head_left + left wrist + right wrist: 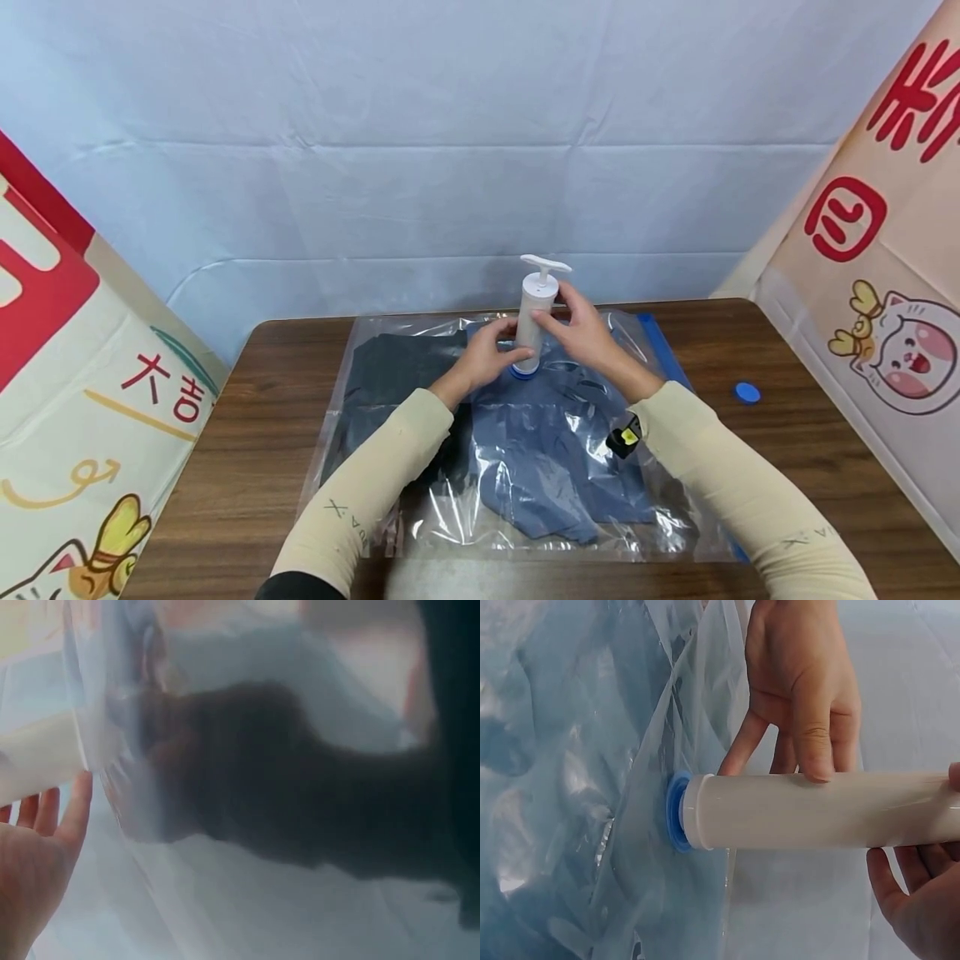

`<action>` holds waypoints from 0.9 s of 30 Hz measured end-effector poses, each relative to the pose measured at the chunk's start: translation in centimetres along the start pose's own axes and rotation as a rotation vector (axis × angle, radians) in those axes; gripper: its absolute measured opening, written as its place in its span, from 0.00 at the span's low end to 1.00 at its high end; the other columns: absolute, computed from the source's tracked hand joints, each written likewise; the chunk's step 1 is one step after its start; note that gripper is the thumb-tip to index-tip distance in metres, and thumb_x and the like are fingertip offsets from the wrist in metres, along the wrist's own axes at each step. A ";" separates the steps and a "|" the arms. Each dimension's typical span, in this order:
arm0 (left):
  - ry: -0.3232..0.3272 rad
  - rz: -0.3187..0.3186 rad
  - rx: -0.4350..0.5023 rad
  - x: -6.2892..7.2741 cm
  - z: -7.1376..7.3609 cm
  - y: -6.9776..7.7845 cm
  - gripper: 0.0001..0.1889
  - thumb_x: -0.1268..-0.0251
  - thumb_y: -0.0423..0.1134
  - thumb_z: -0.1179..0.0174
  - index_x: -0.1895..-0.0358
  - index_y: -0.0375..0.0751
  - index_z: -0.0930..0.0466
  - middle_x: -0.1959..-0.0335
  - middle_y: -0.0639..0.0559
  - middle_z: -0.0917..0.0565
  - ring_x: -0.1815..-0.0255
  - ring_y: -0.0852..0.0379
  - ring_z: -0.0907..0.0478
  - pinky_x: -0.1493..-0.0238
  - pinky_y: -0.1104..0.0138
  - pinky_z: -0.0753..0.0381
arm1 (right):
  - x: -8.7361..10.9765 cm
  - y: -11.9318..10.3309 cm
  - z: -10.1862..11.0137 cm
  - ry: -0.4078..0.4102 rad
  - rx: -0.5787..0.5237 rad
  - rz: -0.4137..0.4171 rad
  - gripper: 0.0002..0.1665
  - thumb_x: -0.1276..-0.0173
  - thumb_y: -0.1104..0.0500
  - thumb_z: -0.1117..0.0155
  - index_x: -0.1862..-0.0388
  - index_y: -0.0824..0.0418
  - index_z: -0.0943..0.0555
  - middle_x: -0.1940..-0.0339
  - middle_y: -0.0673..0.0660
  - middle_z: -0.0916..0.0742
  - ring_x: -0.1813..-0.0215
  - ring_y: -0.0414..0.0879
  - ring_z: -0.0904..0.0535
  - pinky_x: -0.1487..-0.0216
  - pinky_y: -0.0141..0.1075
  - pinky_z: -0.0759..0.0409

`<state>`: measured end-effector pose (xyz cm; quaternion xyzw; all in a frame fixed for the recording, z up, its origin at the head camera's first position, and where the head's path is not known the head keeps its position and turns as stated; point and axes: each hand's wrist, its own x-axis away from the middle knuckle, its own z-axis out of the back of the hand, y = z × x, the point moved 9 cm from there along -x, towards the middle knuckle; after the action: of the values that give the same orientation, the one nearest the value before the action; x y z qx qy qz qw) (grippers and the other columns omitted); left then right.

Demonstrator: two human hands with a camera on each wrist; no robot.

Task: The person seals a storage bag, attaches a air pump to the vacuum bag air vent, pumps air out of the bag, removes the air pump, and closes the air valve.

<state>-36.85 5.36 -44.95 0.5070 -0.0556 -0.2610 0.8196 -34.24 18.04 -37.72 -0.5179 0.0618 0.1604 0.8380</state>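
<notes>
A white hand pump (530, 321) with a T-shaped handle stands nearly upright on the blue valve (524, 371) of a clear vacuum storage bag (442, 533). My left hand (483, 358) holds the pump low on its barrel, thumb in front and fingers behind. Higher up, my right hand (585, 329) grips the barrel just under its cap. The right wrist view shows the pump's base ring (699, 811) against the blue valve rim (676, 811). Inside the bag lie dark folded clothing (397, 375) on the left and blue clothing (540, 450) on the right.
A round blue cap (747, 392) lies on the wooden table (750, 350) to the right of the bag. Along the bag's right side runs a blue seal strip (663, 346). A pale cloth backdrop (420, 167) hangs behind the table, with printed banners on both sides.
</notes>
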 end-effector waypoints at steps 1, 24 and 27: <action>0.002 0.009 0.006 0.0 0.0 0.0 0.29 0.33 0.38 0.30 0.31 0.37 0.29 0.38 0.41 0.21 0.36 0.46 0.22 0.34 0.55 0.25 | 0.0 0.0 -0.1 -0.001 0.000 -0.001 0.32 0.23 0.59 0.37 0.26 0.68 0.34 0.36 0.69 0.22 0.36 0.64 0.25 0.36 0.59 0.26; 0.027 0.010 0.011 -0.1 0.2 -0.5 0.26 0.35 0.35 0.30 0.36 0.35 0.24 0.41 0.42 0.19 0.38 0.46 0.21 0.35 0.57 0.24 | -0.2 -0.6 -0.2 0.025 -0.057 0.037 0.35 0.25 0.65 0.36 0.24 0.69 0.37 0.33 0.70 0.25 0.32 0.64 0.29 0.33 0.60 0.31; 0.021 0.006 -0.002 -0.2 0.2 -0.5 0.27 0.33 0.36 0.31 0.32 0.37 0.26 0.40 0.42 0.19 0.38 0.46 0.21 0.35 0.56 0.24 | -0.2 -0.5 0.0 0.039 -0.046 0.048 0.33 0.24 0.65 0.38 0.24 0.68 0.36 0.32 0.69 0.24 0.31 0.63 0.29 0.33 0.58 0.30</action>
<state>-37.27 5.10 -45.28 0.5086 -0.0486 -0.2532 0.8215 -34.21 17.78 -37.22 -0.5386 0.0870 0.1717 0.8203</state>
